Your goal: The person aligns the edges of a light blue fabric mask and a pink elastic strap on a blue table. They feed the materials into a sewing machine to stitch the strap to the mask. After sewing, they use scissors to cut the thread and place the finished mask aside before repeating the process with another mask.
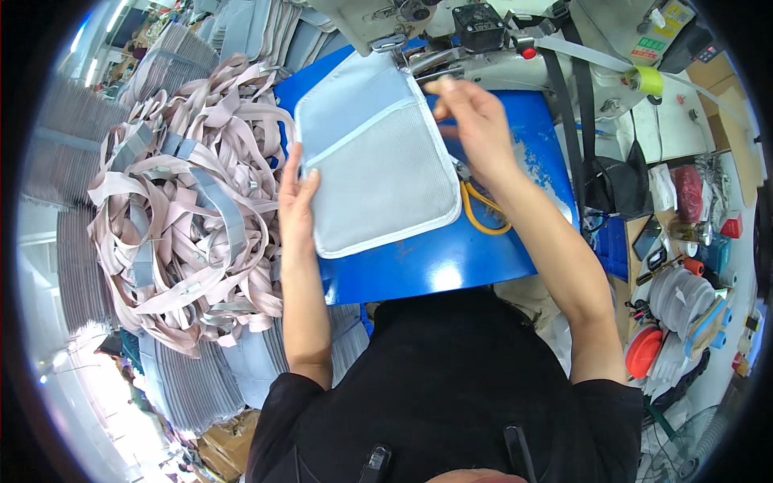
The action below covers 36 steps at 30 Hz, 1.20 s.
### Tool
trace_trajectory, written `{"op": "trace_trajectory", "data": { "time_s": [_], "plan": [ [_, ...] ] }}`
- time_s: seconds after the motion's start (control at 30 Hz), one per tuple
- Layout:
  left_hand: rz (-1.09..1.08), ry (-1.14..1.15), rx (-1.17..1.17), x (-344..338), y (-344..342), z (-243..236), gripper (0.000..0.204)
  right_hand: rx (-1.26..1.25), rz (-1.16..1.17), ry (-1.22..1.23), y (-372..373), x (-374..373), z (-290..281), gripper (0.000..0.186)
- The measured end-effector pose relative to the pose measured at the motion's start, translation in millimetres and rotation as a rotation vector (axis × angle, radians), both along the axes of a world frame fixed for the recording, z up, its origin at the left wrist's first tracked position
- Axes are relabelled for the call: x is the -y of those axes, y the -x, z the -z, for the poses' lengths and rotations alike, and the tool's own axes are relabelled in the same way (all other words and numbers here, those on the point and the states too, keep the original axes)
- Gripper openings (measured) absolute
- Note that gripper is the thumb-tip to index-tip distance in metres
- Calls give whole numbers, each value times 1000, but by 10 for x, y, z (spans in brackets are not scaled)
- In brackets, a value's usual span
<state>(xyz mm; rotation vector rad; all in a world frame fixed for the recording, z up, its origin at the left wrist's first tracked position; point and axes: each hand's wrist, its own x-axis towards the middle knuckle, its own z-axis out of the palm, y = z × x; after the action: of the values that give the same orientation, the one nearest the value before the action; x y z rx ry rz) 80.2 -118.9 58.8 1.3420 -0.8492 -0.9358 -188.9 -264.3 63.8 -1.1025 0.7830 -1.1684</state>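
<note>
A light grey-blue fabric panel (386,177) with rounded corners, white bound edges and a mesh-like pocket lies tilted on the blue work surface (378,278). Its upper end reaches the presser area of a sewing machine (403,56). My left hand (298,201) grips the panel's left edge, thumb on top. Just off the upper right edge is my right hand (475,121), its fingers curled and pinched near the machine; whatever is in them, if anything, cannot be made out. Scissors with yellow-orange handles (483,213) lie to the panel's right, partly under it.
A large tangled heap of pale pink straps (193,209) with grey pieces crowds the left side. Stacks of grey panels (189,382) stand around it. White tape (580,50) runs past a yellow-green roller (644,80). Tape rolls (680,298) and small tools fill the right side.
</note>
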Motion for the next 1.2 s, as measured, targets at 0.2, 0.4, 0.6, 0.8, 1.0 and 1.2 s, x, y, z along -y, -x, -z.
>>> {"op": "trace_trajectory", "data": {
  "time_s": [0.2, 0.4, 0.6, 0.8, 1.0, 1.2],
  "plan": [
    [15, 68, 80, -9, -13, -405, 57, 147, 294, 186, 488, 253, -149, 41],
    [51, 118, 83, 6, -106, -429, 54, 403, 275, -14, 346, 257, -183, 38],
    [57, 109, 26, -7, -63, -538, 53, 73, 24, -85, 67, -138, -24, 29],
    [36, 107, 61, 24, -21, -603, 53, 260, -246, -150, -70, -339, -137, 43],
    [26, 123, 59, 188, -77, -656, 53, 406, -262, -202, -68, -385, -115, 40],
    [-1, 120, 183, 577, -343, -714, 52, 359, -218, -197, -118, -357, -174, 40]
  ]
}}
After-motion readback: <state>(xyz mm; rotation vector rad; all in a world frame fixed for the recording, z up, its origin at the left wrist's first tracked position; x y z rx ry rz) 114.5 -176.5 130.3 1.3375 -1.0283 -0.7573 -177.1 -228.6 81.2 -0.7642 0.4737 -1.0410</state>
